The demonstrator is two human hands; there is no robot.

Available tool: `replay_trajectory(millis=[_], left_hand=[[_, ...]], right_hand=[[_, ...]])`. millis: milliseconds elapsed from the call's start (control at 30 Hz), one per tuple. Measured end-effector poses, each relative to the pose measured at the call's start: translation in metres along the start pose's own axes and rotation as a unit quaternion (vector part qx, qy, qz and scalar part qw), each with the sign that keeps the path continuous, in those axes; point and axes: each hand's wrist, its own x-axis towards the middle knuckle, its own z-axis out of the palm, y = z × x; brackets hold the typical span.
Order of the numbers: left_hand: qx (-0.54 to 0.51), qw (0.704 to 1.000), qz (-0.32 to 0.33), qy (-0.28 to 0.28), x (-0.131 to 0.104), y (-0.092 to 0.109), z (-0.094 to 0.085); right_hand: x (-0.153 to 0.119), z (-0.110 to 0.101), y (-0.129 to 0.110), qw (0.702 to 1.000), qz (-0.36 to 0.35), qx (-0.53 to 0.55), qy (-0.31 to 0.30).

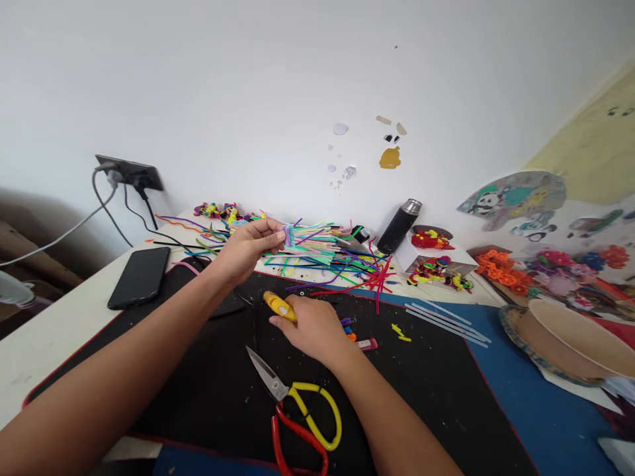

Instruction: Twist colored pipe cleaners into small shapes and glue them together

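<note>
My left hand (245, 248) is raised over the far part of the black mat. Its thumb and fingers pinch a small purple-and-teal fuzzy piece (289, 237). Lower and further right, my right hand (315, 325) is closed around a yellow glue gun (278, 305), much of which is hidden by the hand. Scissors (275, 387) with one yellow and one red handle lie partly open on the mat, nearer to me. A small dark red-and-white packet (367, 344) and short purple, blue and orange bits lie just beyond my right wrist.
Many coloured pipe cleaners (317, 254) spread along the wall. A black phone (139, 277) lies at left. To the right are short yellow pieces (401, 332), clear glue sticks (449, 324), a bowl (585, 337) and a black flask (398, 226). Cables run from the wall socket (129, 173).
</note>
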Motion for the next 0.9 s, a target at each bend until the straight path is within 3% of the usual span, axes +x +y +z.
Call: replay_trajectory(millis=[300, 467, 667, 900], left_hand=[[-0.017, 1.000, 0.019, 0.007, -0.001, 0.009, -0.001], [-0.016, 1.000, 0.018, 0.005, -0.001, 0.007, -0.002], [-0.007, 1.000, 0.009, -0.002, -0.001, 0.000, 0.000], [-0.005, 1.000, -0.001, -0.011, -0.001, -0.006, 0.002]], right_hand=[[-0.002, -0.017, 0.006, 0.997, -0.058, 0.057, 0.007], [-0.002, -0.028, 0.030, 0.996, 0.000, 0.085, -0.036], [-0.006, -0.033, 0.031, 0.972, -0.023, 0.212, -0.094], [-0.008, -0.038, 0.035, 0.996, 0.065, 0.026, -0.061]])
